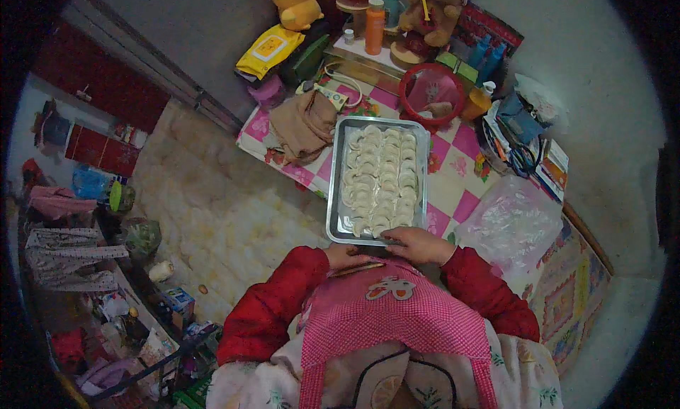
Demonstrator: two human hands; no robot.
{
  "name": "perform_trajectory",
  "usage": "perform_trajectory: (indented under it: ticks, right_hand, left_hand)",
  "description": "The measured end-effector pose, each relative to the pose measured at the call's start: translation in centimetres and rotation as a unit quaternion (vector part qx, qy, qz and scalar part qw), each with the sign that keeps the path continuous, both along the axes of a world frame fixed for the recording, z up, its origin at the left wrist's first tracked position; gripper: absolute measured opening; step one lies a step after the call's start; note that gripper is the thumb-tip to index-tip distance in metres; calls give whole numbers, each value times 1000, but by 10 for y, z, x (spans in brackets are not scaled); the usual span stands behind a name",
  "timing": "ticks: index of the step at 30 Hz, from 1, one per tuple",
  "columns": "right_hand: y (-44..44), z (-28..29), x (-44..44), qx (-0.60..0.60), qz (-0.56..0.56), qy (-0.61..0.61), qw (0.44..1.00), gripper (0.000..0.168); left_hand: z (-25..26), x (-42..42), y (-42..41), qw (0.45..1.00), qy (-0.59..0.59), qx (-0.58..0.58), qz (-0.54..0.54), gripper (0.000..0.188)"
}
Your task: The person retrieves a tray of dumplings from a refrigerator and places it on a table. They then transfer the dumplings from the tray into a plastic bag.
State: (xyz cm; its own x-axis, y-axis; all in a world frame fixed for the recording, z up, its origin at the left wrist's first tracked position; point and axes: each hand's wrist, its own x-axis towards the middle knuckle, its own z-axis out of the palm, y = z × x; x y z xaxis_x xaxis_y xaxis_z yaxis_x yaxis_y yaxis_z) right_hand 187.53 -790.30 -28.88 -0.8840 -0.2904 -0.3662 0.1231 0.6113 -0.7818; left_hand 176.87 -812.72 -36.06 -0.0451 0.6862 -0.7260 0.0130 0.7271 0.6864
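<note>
A metal tray [331, 196] holds several dumplings [388, 167] set in three lengthwise rows. It rests on the table in front of me. My right hand [421, 244] is at the tray's near edge, its fingertips over the rim beside the nearest dumplings. Whether it grips the rim or a dumpling is unclear. Just below the near left corner is my left hand [346, 257], close to my apron [393, 313], with its fingers partly hidden. A thin light-coloured stick or edge [355, 271] shows under that hand; I cannot tell if it is held.
The table has a pink-and-white checked cloth [445, 199]. Left of the tray lies a brown cloth [304, 123]; behind it stands a red basket [407, 108]. To the right are a clear plastic bag [512, 220] and a container of odds and ends [499, 135]. An orange bottle [374, 29] stands farther back.
</note>
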Motion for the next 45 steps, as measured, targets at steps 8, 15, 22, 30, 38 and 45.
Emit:
perform_trajectory:
  ticks: [8,15,22,30,38,45]
  right_hand:
    - [33,-15,13,120,-183,18,976,33]
    - [34,-33,28,236,-230,-64,942,42]
    - [30,-72,34,199,-244,-53,948,37]
    - [43,-92,48,-111,-450,-121,878,25]
    - [70,-31,16,-325,-563,-119,751,19]
    - [84,-31,3,-246,-491,-88,831,21]
  left_hand:
    - [17,-35,-14,935,260,79,227,27]
    - [12,-35,13,887,448,-90,70,24]
    - [-18,-37,33,895,411,-146,91,24]
    - [-42,-45,48,884,444,-123,82,26]
    - [-1,-91,33,932,9,50,360,24]
    - [19,-83,49,859,-96,55,500,19]
